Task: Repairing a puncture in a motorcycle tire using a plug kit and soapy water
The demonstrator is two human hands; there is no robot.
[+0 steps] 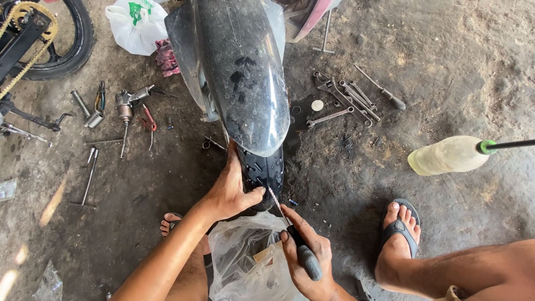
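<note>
The knobbly black rubber front tyre [262,170] of a motorcycle stands upright on the dirt floor at the middle of the view, its top hidden under a dusty, glossy black plastic mudguard [239,72]. The left hand [228,192] is pressed against the tyre's left side, palm on the tread and thumb lying across it, fingers closed loosely around the rubber. The right hand [306,259] is wrapped tightly around the dark handle of a spiral-shafted metal reamer tool [287,223], whose twisted tip slants up and left to meet the tyre tread just beside the left thumb.

Under both wrists lies a crumpled clear plastic bag [245,262]. A foot in a dark flip-flop sandal [401,228] is planted on the ground to the right, and toes of the other foot show at the left forearm.

Further right, a cloudy pale yellow plastic bottle [446,155] with a green collar hangs on a thin black rod. Beyond the wheel, a cluster of steel spanners and wrenches [345,100] lies on the floor. To the left sit a grey pneumatic hand tool [127,106], red-handled pliers [148,120] and loose long bolts [89,173]. A white plastic bag [136,22] lies at the top, near a second wheel with a yellow drive chain [28,39].
</note>
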